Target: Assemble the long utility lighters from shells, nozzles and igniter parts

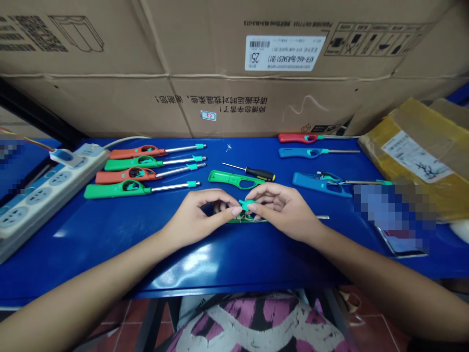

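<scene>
Near the middle of the blue table, a small teal plastic piece [245,204] is pinched between the fingertips of my left hand [198,212] and my right hand [284,208]. Just under the fingers lies an opened green lighter body [249,220] with thin wires inside, partly covered by my hands. Its metal tube end [323,217] sticks out past my right hand. Beyond my hands rests a loose green lighter shell half [227,178], hollow side up. A black-and-yellow screwdriver [260,173] lies behind the shell, tip pointing left.
Several orange and green lighters [117,189] lie in a row at left, beside a white power strip [54,188]. At right are a red lighter [298,138], a blue lighter [300,152] and an opened blue lighter [315,183], near a yellow-taped package [406,117]. A cardboard box [220,58] stands behind.
</scene>
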Motion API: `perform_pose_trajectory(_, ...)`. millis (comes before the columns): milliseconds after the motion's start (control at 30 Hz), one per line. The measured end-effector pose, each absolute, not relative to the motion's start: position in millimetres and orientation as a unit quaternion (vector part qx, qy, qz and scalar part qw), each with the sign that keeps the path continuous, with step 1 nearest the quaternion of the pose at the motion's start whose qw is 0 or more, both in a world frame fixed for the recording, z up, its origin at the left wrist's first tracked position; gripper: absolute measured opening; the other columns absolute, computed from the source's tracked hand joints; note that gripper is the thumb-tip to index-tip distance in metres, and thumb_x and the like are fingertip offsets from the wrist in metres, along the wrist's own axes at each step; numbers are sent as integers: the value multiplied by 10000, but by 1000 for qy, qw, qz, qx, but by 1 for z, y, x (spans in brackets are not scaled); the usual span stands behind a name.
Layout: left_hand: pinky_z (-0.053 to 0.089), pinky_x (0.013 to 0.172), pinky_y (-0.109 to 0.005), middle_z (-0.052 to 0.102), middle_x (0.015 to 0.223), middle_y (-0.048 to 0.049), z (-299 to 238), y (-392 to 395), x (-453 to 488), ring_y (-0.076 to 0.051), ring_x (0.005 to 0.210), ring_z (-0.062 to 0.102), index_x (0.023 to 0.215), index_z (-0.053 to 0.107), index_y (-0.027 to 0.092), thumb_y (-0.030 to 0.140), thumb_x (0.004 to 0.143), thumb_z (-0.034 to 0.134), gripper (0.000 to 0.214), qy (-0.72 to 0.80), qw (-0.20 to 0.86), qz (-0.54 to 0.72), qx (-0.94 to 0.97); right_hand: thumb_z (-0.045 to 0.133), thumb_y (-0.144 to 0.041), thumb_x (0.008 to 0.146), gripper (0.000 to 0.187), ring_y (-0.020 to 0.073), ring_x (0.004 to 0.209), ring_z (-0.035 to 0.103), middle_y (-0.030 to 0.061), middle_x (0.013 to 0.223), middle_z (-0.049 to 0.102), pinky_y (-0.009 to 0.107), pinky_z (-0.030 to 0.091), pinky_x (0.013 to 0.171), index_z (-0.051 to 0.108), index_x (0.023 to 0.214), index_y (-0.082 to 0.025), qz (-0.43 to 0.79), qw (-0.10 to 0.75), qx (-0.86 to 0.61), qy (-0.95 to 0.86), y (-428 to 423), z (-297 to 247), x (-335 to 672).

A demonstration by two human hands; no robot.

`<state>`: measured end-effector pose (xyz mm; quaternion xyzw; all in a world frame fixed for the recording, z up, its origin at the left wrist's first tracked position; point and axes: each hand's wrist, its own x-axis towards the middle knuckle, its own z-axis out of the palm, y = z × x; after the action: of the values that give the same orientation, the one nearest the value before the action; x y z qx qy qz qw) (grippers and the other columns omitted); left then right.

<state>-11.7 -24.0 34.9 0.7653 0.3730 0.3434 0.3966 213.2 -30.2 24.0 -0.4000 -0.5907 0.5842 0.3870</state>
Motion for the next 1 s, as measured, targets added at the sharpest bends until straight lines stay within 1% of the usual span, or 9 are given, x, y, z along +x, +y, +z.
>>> perform_pose_trajectory(100, 473, 605, -210, 711, 744, -20, 34, -26, -10, -105, 644, 604, 833, 734, 148, 298, 909, 694, 173, 385, 365, 356, 769, 694, -225, 858, 124, 116, 797, 698, 12, 886, 725, 234, 574, 703, 680, 978, -197, 527, 381, -398, -647, -34, 23, 211)
perform_pose_trajectory(333, 463, 643, -218, 676, 741, -2, 28, -25, -12, -98, 664, 580, 863, 733, 158, 225, 943, 652, 132, 350, 290, 360, 815, 620, -191, 914, 146, 122, 841, 732, 11, 949, 756, 247, 602, 787, 679, 1046, -211, 457, 380, -386, -705, -36, 20, 212)
perform_pose_trajectory(433, 462, 656, -227, 665, 726, 2, 26, -26, -11, -104, 672, 575, 863, 730, 156, 207, 937, 662, 112, 341, 262, 370, 823, 643, -206, 913, 154, 111, 807, 724, 11, 995, 746, 231, 605, 757, 676, 1063, -217, 402, 374, -386, -742, -38, 20, 212)
perform_pose_trajectory(500, 462, 668, -232, 662, 720, 3, 26, -26, -10, -107, 677, 573, 859, 725, 155, 196, 934, 666, 105, 337, 249, 377, 826, 694, -250, 896, 201, 112, 802, 716, 20, 1041, 730, 228, 602, 737, 666, 1092, -218, 353, 365, -378, -774, -40, 21, 212)
perform_pose_trajectory(567, 465, 682, -237, 670, 725, 4, 25, -27, -10, -110, 686, 574, 853, 720, 157, 190, 932, 668, 101, 336, 241, 381, 827, 716, -283, 891, 249, 140, 877, 713, 40, 1067, 718, 253, 599, 777, 652, 1119, -208, 290, 356, -365, -810, -41, 21, 213)
perform_pose_trajectory(700, 465, 691, -245, 671, 723, 10, 23, -28, -8, -110, 679, 562, 837, 708, 161, 183, 930, 667, 104, 336, 230, 388, 827, 648, -256, 938, 208, 194, 1029, 687, 73, 1069, 721, 324, 574, 894, 638, 1134, -188, 195, 343, -360, -845, -41, 19, 214)
perform_pose_trajectory(867, 463, 678, -250, 657, 711, 8, 23, -28, -7, -110, 663, 551, 819, 690, 161, 197, 948, 641, 142, 345, 228, 389, 824, 606, -260, 961, 227, 210, 1048, 677, 86, 1109, 734, 359, 553, 924, 647, 1170, -180, 200, 325, -365, -849, -41, 20, 214)
perform_pose_trajectory(933, 464, 671, -255, 652, 715, 1, 24, -28, -7, -116, 666, 554, 824, 682, 159, 207, 963, 617, 161, 344, 233, 382, 826, 608, -284, 960, 229, 196, 955, 693, 79, 1081, 744, 340, 562, 860, 668, 1156, -184, 251, 321, -384, -829, -43, 23, 213)
perform_pose_trajectory(1000, 474, 687, -265, 665, 739, -13, 26, -28, -7, -127, 693, 568, 846, 675, 159, 206, 976, 593, 160, 324, 234, 369, 839, 584, -311, 969, 188, 155, 775, 685, 47, 938, 751, 284, 556, 706, 705, 1050, -192, 348, 314, -411, -782, -44, 29, 211)
